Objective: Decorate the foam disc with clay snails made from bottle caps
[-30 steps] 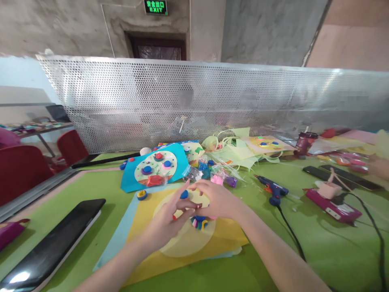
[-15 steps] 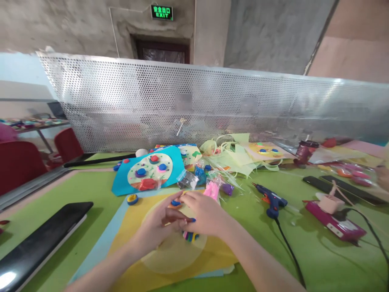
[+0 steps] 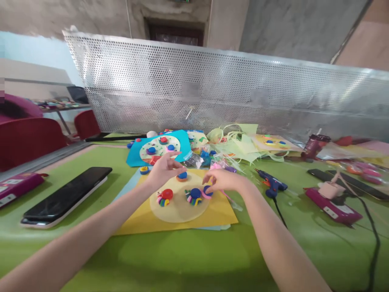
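Observation:
My right hand (image 3: 224, 181) is closed with its fingertips on a blue bottle cap (image 3: 208, 190), and a curved pink clay strip (image 3: 206, 195) shows beside that cap. My left hand (image 3: 165, 169) hovers over the upper left of the yellow sheet (image 3: 136, 221), fingers apart and holding nothing visible. On the sheet's pale round centre (image 3: 179, 213) sit a red cap (image 3: 167, 194) and another blue cap (image 3: 196, 194), both with multicoloured clay strips along their lower edges. A blue cap with an orange rim (image 3: 182, 176) lies farther up, between my hands.
A blue card with decorated caps (image 3: 132, 156) lies behind, near shredded pale paper (image 3: 240, 146). To the right are a glue gun (image 3: 272, 182) with a cord and a purple power strip (image 3: 332, 207). A black phone-like device (image 3: 69, 194) rests at the left.
My hands were together over the sheet and have moved apart, left hand leftward and right hand rightward with the blue cap. The view has tilted downward, uncovering the caps on the sheet.

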Demonstrator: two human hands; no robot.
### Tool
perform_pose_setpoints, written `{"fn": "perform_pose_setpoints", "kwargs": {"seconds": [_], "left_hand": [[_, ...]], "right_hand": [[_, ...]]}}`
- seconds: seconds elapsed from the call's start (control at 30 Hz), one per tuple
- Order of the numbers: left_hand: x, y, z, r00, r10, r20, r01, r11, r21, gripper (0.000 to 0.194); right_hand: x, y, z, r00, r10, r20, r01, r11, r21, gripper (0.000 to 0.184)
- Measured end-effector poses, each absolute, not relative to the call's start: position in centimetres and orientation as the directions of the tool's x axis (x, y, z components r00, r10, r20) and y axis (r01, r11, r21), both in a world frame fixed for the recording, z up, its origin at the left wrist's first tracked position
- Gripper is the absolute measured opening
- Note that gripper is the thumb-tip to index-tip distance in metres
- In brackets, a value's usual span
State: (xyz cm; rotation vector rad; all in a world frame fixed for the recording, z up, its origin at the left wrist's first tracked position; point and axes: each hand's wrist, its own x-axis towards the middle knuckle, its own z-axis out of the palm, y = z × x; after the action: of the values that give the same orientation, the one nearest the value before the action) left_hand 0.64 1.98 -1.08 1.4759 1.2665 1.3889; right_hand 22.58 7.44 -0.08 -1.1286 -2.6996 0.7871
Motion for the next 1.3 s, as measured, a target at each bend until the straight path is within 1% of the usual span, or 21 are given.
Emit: {"fn": "perform_pose_setpoints", "kwargs": {"seconds": [0.17, 0.27, 0.33, 0.43, 0.5, 0.53, 0.63, 0.83, 0.93, 1.03, 1.3], "left_hand": [[1.4, 3.6, -1.4, -0.001, 0.985, 0.173, 0.124, -0.171, 0.977, 0.060], [1.7, 3.8, -1.8, 0.013, 0.991, 0.133, 0.075, -0.133, 0.988, 0.056], [1.6, 3.6, -2.0, 0.005, 0.995, 0.103, 0.032, -0.103, 0.994, 0.053], [1.3, 3.0, -2.0, -0.022, 0.999, 0.036, -0.054, -0.037, 0.998, 0.044], [1.1, 2.6, -1.8, -0.041, 0.999, -0.008, -0.123, 0.003, 0.992, 0.038], [1.1, 2.3, -1.7, -0.046, 0.999, -0.025, -0.157, 0.018, 0.987, 0.036], [1.1, 1.5, -1.1, -0.032, 0.998, -0.054, -0.231, 0.045, 0.972, 0.039], [1.1, 0.2, -0.2, 0.038, 0.996, -0.079, -0.293, 0.087, 0.952, 0.063], [1.1, -0.1, -0.1, 0.046, 0.996, -0.071, -0.301, 0.082, 0.950, 0.068], [1.1, -0.1, -0.1, 0.041, 0.997, -0.061, -0.300, 0.071, 0.951, 0.067], [1.0, -0.6, 0.3, 0.068, 0.996, -0.057, -0.237, 0.071, 0.969, 0.061]], "right_hand": [[22.8, 7.2, -0.7, -0.686, 0.715, -0.135, 0.671, 0.548, -0.500, 0.026], [23.1, 7.1, -0.4, -0.666, 0.738, -0.109, 0.668, 0.525, -0.527, 0.023], [23.1, 6.9, 0.1, -0.640, 0.767, -0.037, 0.659, 0.523, -0.541, 0.022], [22.8, 6.3, 0.8, -0.579, 0.807, 0.112, 0.637, 0.535, -0.555, 0.025], [22.3, 5.7, 0.9, -0.554, 0.800, 0.229, 0.596, 0.573, -0.563, 0.025], [22.0, 5.4, 0.9, -0.555, 0.772, 0.311, 0.553, 0.621, -0.555, 0.024], [21.2, 4.4, 0.7, -0.568, 0.646, 0.510, 0.451, 0.763, -0.464, 0.021], [20.5, 2.9, 0.3, -0.572, 0.428, 0.700, 0.339, 0.900, -0.273, 0.028], [20.6, 2.7, 0.4, -0.576, 0.362, 0.733, 0.343, 0.921, -0.186, 0.029], [20.6, 2.5, 0.4, -0.594, 0.324, 0.736, 0.366, 0.924, -0.111, 0.029], [20.5, 2.4, 0.5, -0.598, 0.272, 0.754, 0.346, 0.936, -0.063, 0.027]]}}
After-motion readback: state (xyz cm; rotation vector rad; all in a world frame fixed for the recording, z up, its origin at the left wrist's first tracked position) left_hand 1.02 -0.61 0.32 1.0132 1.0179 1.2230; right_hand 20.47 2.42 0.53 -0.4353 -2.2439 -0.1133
